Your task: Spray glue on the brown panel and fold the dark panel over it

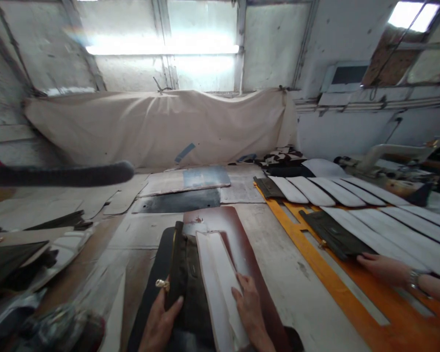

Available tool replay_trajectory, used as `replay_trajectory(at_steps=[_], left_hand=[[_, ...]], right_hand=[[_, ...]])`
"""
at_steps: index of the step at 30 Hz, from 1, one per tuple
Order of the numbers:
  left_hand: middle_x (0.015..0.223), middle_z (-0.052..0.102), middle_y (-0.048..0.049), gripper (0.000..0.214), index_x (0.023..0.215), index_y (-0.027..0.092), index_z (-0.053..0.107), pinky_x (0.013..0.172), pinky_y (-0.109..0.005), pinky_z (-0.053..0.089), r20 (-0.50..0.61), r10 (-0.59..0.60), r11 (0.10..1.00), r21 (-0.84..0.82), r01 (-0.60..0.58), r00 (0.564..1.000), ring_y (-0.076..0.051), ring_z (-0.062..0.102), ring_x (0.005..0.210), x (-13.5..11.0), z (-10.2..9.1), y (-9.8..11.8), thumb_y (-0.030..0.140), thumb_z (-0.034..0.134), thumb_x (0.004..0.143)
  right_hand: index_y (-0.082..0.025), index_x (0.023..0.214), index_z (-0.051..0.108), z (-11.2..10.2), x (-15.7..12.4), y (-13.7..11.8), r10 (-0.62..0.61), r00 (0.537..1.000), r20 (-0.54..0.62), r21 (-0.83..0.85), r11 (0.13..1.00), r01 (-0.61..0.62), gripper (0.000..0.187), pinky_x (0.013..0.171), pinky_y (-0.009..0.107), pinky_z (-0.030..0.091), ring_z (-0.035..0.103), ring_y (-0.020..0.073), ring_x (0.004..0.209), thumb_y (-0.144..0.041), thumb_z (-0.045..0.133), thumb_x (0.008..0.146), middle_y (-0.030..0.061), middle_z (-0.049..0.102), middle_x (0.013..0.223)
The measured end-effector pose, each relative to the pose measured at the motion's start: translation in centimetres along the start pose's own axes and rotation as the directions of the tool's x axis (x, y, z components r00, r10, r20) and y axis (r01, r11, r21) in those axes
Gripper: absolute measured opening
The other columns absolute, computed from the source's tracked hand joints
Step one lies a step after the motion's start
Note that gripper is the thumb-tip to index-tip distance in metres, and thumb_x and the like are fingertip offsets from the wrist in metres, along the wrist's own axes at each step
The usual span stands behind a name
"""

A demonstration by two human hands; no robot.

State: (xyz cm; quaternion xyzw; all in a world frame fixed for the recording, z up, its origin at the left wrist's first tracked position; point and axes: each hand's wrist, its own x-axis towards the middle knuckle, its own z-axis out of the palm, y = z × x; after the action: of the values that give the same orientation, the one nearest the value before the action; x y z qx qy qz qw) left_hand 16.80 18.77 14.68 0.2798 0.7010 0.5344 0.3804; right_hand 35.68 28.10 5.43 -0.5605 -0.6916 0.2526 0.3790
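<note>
A dark fabric piece [194,293] with a zipper and a gold-coloured zipper pull [163,283] lies in front of me. My left hand [161,315] pinches its left, zippered edge, with the thumb on top and the fingers partly hidden. My right hand [250,308] grips the right edge of a long white panel [213,274], which lies along the right side of the fabric. Under them is a reddish-brown board [238,234], and a black sheet [152,278] shows at the left.
At right, another person's hand [385,268], with a wristwatch, touches a similar dark zippered piece [335,234] on an orange frame [289,225]. White strips [385,234] lie there in rows. A dark padded bar [58,175] juts in from the left, above more cut pieces [14,256].
</note>
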Motion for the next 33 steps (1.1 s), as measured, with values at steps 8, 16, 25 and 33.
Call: replay_trajectory(at_steps=[8,16,25,33], left_hand=[[0.116,0.060,-0.0081,0.062,0.118,0.016,0.049,0.102,-0.040,0.035,0.125,0.028,0.997,-0.081,-0.018,0.992,-0.027,0.046,0.118,2.4,2.3,-0.1,0.034,0.066,0.061],[0.117,0.060,-0.0084,0.060,0.121,0.014,0.045,0.099,-0.036,0.038,0.189,0.033,0.995,-0.095,-0.016,0.981,-0.025,0.047,0.117,3.5,2.7,0.2,0.031,0.062,0.065],[0.110,0.062,-0.0060,0.050,0.113,0.015,0.050,0.096,-0.036,0.039,0.229,0.081,0.994,-0.087,-0.063,0.970,-0.023,0.054,0.106,3.7,3.7,0.9,0.024,0.058,0.065],[0.097,0.062,-0.0049,0.044,0.109,0.014,0.049,0.085,-0.032,0.043,0.314,0.153,0.973,0.118,-0.198,0.937,-0.020,0.055,0.094,3.7,4.2,1.6,0.022,0.048,0.066]], right_hand=[[-0.016,0.103,0.061,1.5,0.3,1.5,0.086,0.996,0.003,-0.086,0.993,-0.086,0.036,0.081,0.039,0.046,0.055,0.0269,0.092,-0.018,0.034,0.079,0.0111,0.056,0.094],[-0.012,0.109,0.055,2.1,0.4,1.3,0.031,0.997,0.064,-0.266,0.964,-0.013,0.037,0.086,0.040,0.041,0.050,0.0257,0.095,-0.019,0.028,0.084,0.0132,0.055,0.100],[-0.012,0.107,0.055,2.5,0.3,1.8,-0.072,0.995,0.072,-0.433,0.896,0.096,0.033,0.080,0.037,0.043,0.050,0.0239,0.088,-0.016,0.032,0.084,0.0128,0.057,0.097],[-0.017,0.088,0.065,1.2,0.7,0.1,0.048,0.978,0.204,-0.581,0.810,0.081,0.035,0.079,0.043,0.039,0.051,0.0272,0.095,-0.005,0.033,0.079,0.0109,0.061,0.095]])
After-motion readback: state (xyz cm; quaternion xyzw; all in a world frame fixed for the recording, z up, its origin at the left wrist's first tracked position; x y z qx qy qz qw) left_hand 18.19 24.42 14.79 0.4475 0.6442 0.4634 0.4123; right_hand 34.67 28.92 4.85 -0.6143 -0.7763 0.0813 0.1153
